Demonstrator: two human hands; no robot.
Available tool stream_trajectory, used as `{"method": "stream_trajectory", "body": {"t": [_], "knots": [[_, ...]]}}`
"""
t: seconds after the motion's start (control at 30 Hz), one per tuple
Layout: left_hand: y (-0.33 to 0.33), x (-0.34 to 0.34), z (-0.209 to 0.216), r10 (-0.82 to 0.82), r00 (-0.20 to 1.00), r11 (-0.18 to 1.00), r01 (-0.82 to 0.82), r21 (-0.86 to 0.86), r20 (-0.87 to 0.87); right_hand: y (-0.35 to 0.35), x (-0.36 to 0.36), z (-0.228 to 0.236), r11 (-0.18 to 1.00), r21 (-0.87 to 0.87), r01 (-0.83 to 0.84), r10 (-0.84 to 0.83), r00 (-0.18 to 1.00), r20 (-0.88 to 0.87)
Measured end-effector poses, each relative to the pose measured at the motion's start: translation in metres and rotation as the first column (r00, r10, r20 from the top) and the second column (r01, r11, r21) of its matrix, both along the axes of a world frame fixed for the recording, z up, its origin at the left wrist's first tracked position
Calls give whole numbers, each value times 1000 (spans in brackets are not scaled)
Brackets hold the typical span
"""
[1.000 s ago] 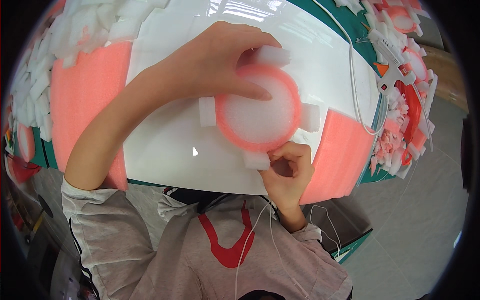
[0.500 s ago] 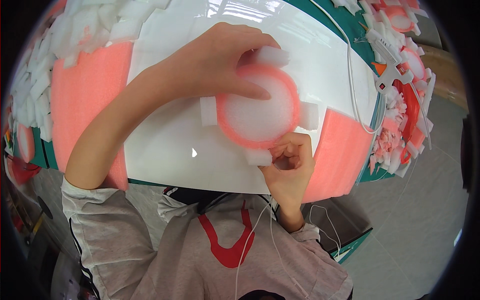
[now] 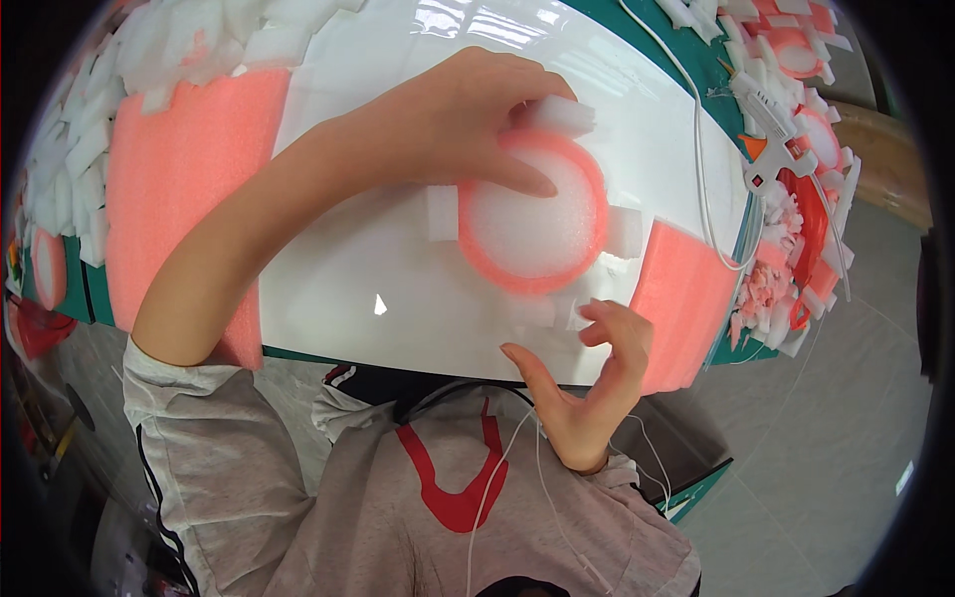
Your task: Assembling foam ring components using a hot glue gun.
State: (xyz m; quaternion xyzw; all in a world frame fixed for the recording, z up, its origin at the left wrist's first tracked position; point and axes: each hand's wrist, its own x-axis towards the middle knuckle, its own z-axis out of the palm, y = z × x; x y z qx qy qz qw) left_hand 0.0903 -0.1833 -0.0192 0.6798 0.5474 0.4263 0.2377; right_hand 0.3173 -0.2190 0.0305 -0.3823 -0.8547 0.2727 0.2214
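Note:
A round foam piece, white in the middle with a pink rim, is over the white board. Small white foam blocks stick out around its rim, among them one block on its left side and another on its right. My left hand grips its upper left edge, the thumb lying over the white face and the fingers behind the far block. Just below the piece, my right hand is off it, thumb and fingers spread apart in a wide curve. The near block looks blurred.
Pink foam sheets lie at left and right on the white board. White foam blocks are heaped at far left. A hot glue gun with a white cord rests at right, beside foam scraps and more round pieces.
My right hand has let go of the near block and drawn back toward me, its fingers opening. The view has shifted slightly; my left hand keeps its hold on the round piece.

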Motion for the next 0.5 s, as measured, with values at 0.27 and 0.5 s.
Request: {"method": "stream_trajectory", "body": {"t": [0.27, 0.5], "knots": [[0, -1, -2, -35, 999, 999, 34, 36, 14, 16, -18, -8, 951, 278, -135, 114, 989, 92], [2, 0, -3, -49, 999, 998, 48, 48, 21, 21, -22, -8, 984, 102, -143, 135, 987, 84]]}}
